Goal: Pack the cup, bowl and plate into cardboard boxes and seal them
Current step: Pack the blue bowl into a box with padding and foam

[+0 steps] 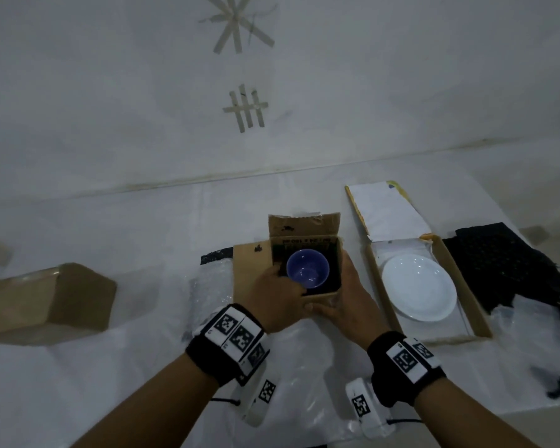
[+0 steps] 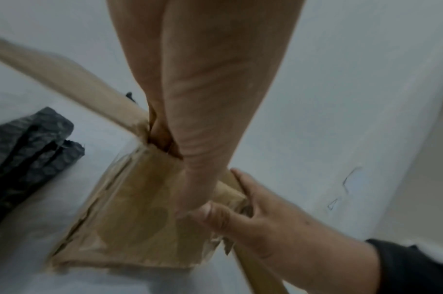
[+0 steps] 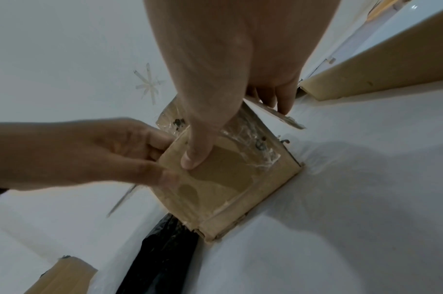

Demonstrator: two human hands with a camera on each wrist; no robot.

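Note:
A blue bowl (image 1: 307,268) sits inside a small open cardboard box (image 1: 304,227) at the middle of the table, its flaps spread outward. My left hand (image 1: 278,292) grips the box's near left corner, fingers hooked over the wall and thumb on the front face (image 2: 140,218). My right hand (image 1: 346,295) holds the right side, thumb pressed on the taped front (image 3: 228,189) and fingers along the right wall. A white plate (image 1: 417,286) lies in a flat open box (image 1: 459,286) to the right. No cup is visible.
A closed cardboard box (image 1: 49,302) lies at the far left. Black foam mesh (image 1: 505,263) lies right of the plate box. Bubble wrap (image 1: 210,286) and a black sheet (image 3: 162,248) lie by the small box. A wall with tape marks (image 1: 236,24) rises behind.

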